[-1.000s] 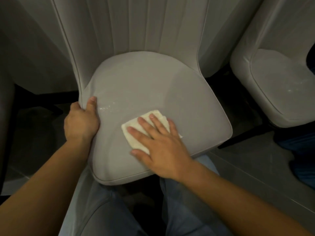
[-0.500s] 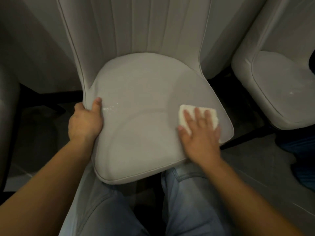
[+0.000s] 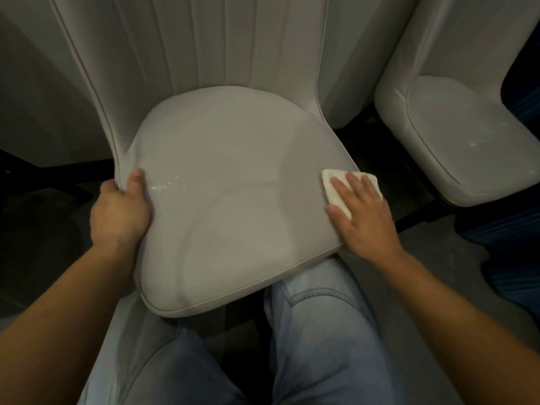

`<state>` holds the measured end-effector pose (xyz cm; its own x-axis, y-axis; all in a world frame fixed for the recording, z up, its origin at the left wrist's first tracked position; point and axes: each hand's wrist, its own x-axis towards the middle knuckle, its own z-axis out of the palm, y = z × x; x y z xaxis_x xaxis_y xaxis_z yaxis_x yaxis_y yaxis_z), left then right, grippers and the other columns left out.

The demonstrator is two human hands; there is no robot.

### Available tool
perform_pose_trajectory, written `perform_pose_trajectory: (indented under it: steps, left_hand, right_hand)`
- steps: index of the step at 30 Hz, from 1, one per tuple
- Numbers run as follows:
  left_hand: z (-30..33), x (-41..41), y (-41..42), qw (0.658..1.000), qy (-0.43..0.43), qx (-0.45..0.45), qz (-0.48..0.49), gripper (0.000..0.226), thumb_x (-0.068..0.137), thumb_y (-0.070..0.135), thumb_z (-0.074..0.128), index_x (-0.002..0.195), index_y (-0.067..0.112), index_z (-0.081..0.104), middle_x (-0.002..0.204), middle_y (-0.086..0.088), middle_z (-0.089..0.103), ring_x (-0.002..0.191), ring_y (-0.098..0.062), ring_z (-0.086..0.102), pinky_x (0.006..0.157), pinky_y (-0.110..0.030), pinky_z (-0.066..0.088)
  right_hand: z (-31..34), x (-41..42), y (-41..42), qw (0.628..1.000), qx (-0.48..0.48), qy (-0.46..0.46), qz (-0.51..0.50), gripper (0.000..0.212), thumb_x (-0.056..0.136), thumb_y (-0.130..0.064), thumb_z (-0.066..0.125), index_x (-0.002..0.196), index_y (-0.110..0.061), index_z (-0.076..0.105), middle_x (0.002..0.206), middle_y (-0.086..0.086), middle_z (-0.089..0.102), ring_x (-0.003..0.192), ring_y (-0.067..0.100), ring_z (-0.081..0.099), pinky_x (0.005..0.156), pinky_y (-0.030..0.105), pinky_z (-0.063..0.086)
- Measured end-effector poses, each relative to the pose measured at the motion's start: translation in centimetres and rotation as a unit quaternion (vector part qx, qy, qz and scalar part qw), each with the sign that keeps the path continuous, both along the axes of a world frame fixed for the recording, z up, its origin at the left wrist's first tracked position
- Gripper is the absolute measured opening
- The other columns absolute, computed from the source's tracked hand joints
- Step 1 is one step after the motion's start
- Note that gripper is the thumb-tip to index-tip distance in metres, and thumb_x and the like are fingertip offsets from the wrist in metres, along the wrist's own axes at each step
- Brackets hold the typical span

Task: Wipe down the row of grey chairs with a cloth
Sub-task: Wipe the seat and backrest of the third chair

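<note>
My right hand (image 3: 365, 213) flat, fingers spread, pressing folded white cloth (image 3: 340, 188) at right edge of middle chair seat (image 3: 233, 185). Left hand (image 3: 119, 209) gripping left rim. Wet specks (image 3: 163, 187) remain; neighbour chair (image 3: 455, 135) looks dusty, probably undone.

Grey chair seat (image 3: 233, 182): smooth leather-like upholstery w/ slight sheen, piped edge; white cloth (image 3: 339, 188) on it: soft, matt.

Cloth (image 3: 336, 188) mostly hidden under right hand (image 3: 365, 217)
</note>
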<state>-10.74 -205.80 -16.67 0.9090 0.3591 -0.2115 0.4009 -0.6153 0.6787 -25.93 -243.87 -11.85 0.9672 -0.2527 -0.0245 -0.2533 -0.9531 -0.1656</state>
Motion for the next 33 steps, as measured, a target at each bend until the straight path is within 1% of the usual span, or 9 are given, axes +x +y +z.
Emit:
perform_pose_trajectory:
  steps: [4, 7, 12, 14, 17, 19, 20, 26, 33]
  left_hand:
    - [0.0, -0.6, -0.2, 1.0, -0.006, -0.019, 0.017, 0.081, 0.09, 0.072, 0.022, 0.133, 0.009, 0.049, 0.135, -0.025, 0.051, 0.122, -0.045, 0.047, 0.101, -0.051, 0.035]
    - [0.2, -0.8, -0.3, 1.0, -0.017, -0.016, 0.021, 0.08, 0.093, 0.068, 0.018, 0.134, 0.008, 0.049, 0.136, -0.026, 0.05, 0.123, -0.045, 0.045, 0.102, -0.05, 0.033]
    - [0.5, -0.7, 0.2, 1.0, 0.007, 0.009, 0.01, 0.075, 0.095, 0.066, 0.019, 0.133, 0.009, 0.049, 0.135, -0.025, 0.051, 0.122, -0.044, 0.047, 0.1, -0.048, 0.035]
    - [1.0, -0.2, 0.6, 0.999, 0.025, 0.017, -0.019, 0.073, 0.097, 0.064, 0.021, 0.135, 0.008, 0.047, 0.137, -0.025, 0.049, 0.124, -0.044, 0.046, 0.101, -0.047, 0.035]
    - [2.5, 1.8, 2.0, 0.995, 0.037, 0.05, -0.079, 0.071, 0.097, 0.06, 0.033, 0.15, 0.012, 0.029, 0.155, -0.021, 0.025, 0.135, -0.043, 0.034, 0.108, -0.047, 0.029]
    - [4.1, 3.2, 3.5, 0.994, 0.013, 0.081, -0.071, 0.081, 0.093, 0.06, 0.047, 0.154, 0.016, 0.017, 0.161, -0.016, 0.008, 0.138, -0.044, 0.03, 0.11, -0.047, 0.028]
    - [5.1, 3.9, 4.2, 0.994, -0.013, 0.089, -0.057, 0.085, 0.09, 0.06, 0.051, 0.154, 0.018, 0.016, 0.161, -0.015, 0.007, 0.137, -0.044, 0.031, 0.11, -0.047, 0.028]
    - [12.7, 10.0, 5.6, 0.975, -0.192, 0.107, -0.027, 0.093, 0.085, 0.071, 0.049, 0.154, 0.015, 0.02, 0.156, -0.016, 0.025, 0.14, -0.036, 0.029, 0.112, -0.047, 0.027]
    - [13.8, 14.6, 1.1, 0.984, -0.158, 0.073, -0.039, 0.095, 0.083, 0.073, 0.051, 0.148, 0.007, 0.028, 0.147, -0.02, 0.038, 0.134, -0.04, 0.036, 0.108, -0.048, 0.031]
  right_hand:
    - [-0.2, 1.6, 0.3, 0.996, 0.027, -0.033, -0.073, 0.065, 0.093, -0.066, 0.025, 0.152, -0.04, 0.032, 0.163, -0.004, 0.023, 0.151, 0.022, 0.014, 0.116, 0.059, 0.019]
    - [0.2, 2.2, 3.1, 0.992, 0.043, -0.008, -0.117, 0.067, 0.091, -0.067, 0.017, 0.153, -0.043, 0.027, 0.165, -0.006, 0.016, 0.152, 0.022, 0.005, 0.117, 0.06, 0.011]
    - [0.3, 0.8, 13.6, 0.992, -0.011, 0.002, 0.122, 0.068, 0.091, -0.068, 0.024, 0.15, -0.038, 0.039, 0.162, -0.003, 0.028, 0.151, 0.029, 0.017, 0.116, 0.061, 0.015]
    - [0.1, 1.2, 16.9, 0.986, -0.011, -0.002, 0.166, 0.066, 0.091, -0.068, 0.029, 0.149, -0.038, 0.042, 0.161, -0.004, 0.03, 0.151, 0.028, 0.018, 0.117, 0.062, 0.012]
    - [0.0, 3.4, 18.8, 0.979, -0.012, 0.028, 0.2, 0.07, 0.09, -0.072, 0.019, 0.153, -0.044, 0.024, 0.165, -0.008, 0.015, 0.153, 0.025, 0.004, 0.118, 0.061, 0.002]
    - [0.0, 5.1, 19.4, 0.974, -0.002, 0.036, 0.225, 0.071, 0.09, -0.074, 0.013, 0.154, -0.045, 0.015, 0.166, -0.01, 0.009, 0.153, 0.024, -0.002, 0.117, 0.061, -0.002]
    - [0.1, 6.0, 19.8, 0.972, 0.003, 0.041, 0.232, 0.07, 0.09, -0.074, 0.012, 0.154, -0.046, 0.013, 0.166, -0.01, 0.007, 0.153, 0.024, -0.004, 0.116, 0.061, -0.003]
    - [0.2, 11.2, 23.0, 0.969, 0.022, 0.06, 0.238, 0.065, 0.095, -0.07, 0.015, 0.155, -0.046, 0.008, 0.167, -0.009, 0.0, 0.152, 0.023, -0.011, 0.115, 0.061, -0.011]
    - [-0.1, 14.3, 26.6, 0.971, 0.029, 0.064, 0.228, 0.066, 0.094, -0.07, 0.013, 0.155, -0.045, 0.009, 0.167, -0.007, 0.001, 0.152, 0.027, -0.012, 0.112, 0.063, -0.016]
